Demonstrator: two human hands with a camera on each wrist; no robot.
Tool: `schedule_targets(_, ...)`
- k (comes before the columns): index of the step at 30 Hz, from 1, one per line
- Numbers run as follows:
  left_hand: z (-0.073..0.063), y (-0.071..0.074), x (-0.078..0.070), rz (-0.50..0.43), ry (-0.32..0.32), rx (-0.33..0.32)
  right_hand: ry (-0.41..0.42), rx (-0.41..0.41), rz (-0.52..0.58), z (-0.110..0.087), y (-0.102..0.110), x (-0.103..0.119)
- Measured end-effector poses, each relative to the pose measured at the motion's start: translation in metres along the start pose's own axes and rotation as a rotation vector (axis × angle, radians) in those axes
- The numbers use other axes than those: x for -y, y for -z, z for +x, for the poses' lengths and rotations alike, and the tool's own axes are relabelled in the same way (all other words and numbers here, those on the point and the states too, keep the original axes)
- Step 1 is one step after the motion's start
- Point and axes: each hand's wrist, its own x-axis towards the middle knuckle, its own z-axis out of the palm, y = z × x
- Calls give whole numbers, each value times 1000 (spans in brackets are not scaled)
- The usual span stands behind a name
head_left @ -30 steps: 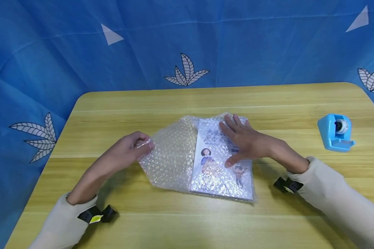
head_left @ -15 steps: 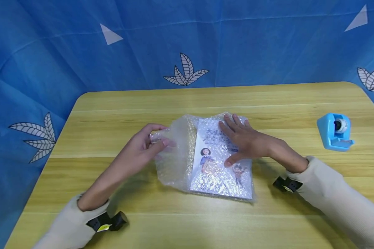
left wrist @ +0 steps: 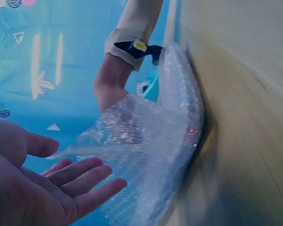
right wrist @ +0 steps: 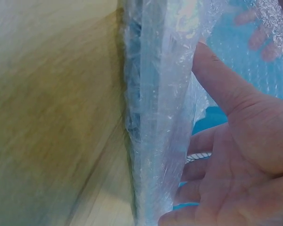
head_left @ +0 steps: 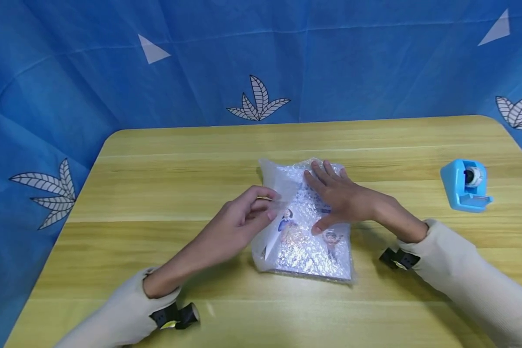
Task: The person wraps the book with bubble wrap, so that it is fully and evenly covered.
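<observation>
The left hand (head_left: 245, 212) reaches in over the left side of the packet and pinches the loose edge of a clear, shiny sheet of plastic bubble wrap (head_left: 267, 249) between thumb and fingertips, the other fingers gently bent. In the left wrist view the pinched flap rises at a slant from the packet up to the thumb. The right hand (head_left: 341, 195) rests palm down with its fingers spread, thumb apart, pressing on the upper right part of the packet.

Beneath the wrap lies a flat, white, rectangular book (head_left: 306, 246) with blue lettering and printed cartoon figures, one with dark hair and a blue top. It lies flat near the middle of the pale yellow wood-grain worktop (head_left: 165, 179), its left part under the lifted flap, the right and lower edges enclosed by wrap.

Cream long sleeves (head_left: 456, 261) cover both forearms, each with a small black camera (head_left: 169, 318) at the wrist. Well apart to the right stands a light blue plastic tape dispenser (head_left: 454, 188) holding a small roll of tape (head_left: 475, 177). Behind the worktop hangs a blue cloth (head_left: 352, 63) printed with white leaves (head_left: 261, 99) and pale triangles (head_left: 152, 49).
</observation>
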Motion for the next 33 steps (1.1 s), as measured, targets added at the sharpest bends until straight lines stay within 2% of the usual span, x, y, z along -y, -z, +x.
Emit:
schedule_targets(10,17,-13,4,106,-44,12,-37,18,-34,3,2,3)
schedule_targets(14,24,-22,5,125,-46,37,-46,18,-4,3,1,2)
schedule_targets(20,29,-30,10,161,-58,73,-24,-32,50,-1,0,-1)
schedule_targets(26,30,-31,13,174,-48,80,-21,-22,-31,1,3,-2)
schedule_targets(33,28,-31,15,166,12,106,-32,30,-116,3,11,1)
